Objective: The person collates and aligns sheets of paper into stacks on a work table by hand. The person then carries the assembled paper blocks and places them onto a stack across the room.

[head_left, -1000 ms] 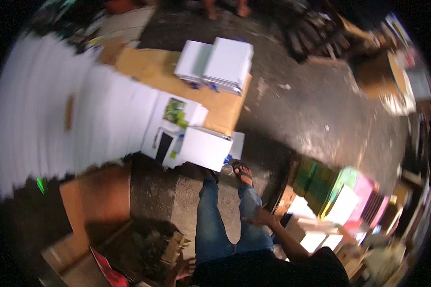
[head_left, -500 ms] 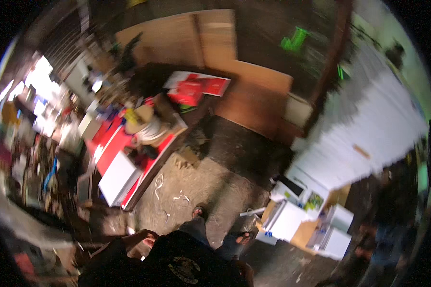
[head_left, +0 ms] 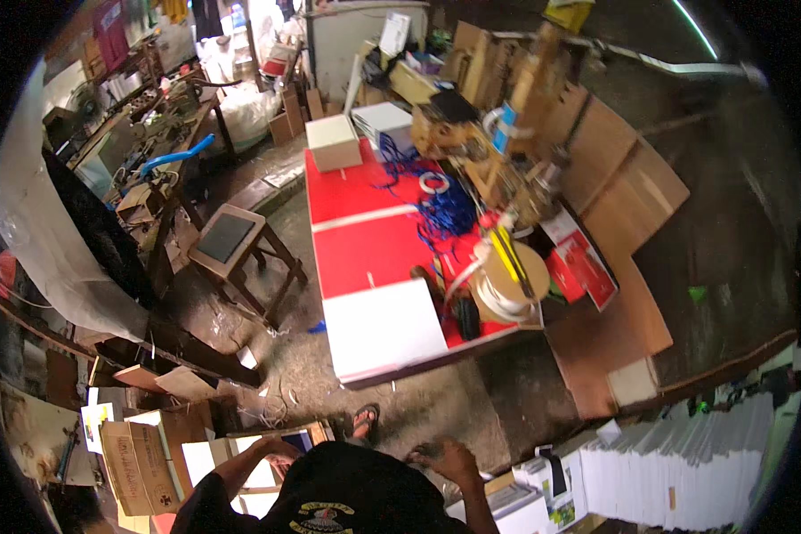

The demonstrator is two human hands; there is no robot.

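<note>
Workshop floor (head_left: 445, 396): grey and worn, pale scraps at left, between the wearer and the table.
Red-topped table (head_left: 360, 254): directly ahead; long axis runs away from the wearer, leaning slightly left at the far end.
White box (head_left: 385, 329): flat on the table's near left corner; longer side set crosswise to the table's length, right end slightly farther away.
Box-to-hands relation: box forward of both hands, between their two lines; well apart from each. Neither hand is clearly the nearer.
Left hand (head_left: 280, 450): low at the wearer's left side, partly covered by the dark shirt (head_left: 365, 476); finger opening and any contact cannot be told.
White panels (head_left: 200, 463): left of the left hand and just beside it, next to a brown carton (head_left: 138, 467); nearer to this hand than the table box.
Right hand (head_left: 454, 458): forward of the body on the right; fingers appear loosely extended and pointing inward, blurred; no object seen in it.
White cartons (head_left: 525, 514): to the right of the right hand and nearer the wearer; no contact seen. Left hand farther off.
White sheet stack (head_left: 676, 472): beyond the cartons, farther right.
Strap spool (head_left: 536, 262): table's right side, beyond the box.
</note>
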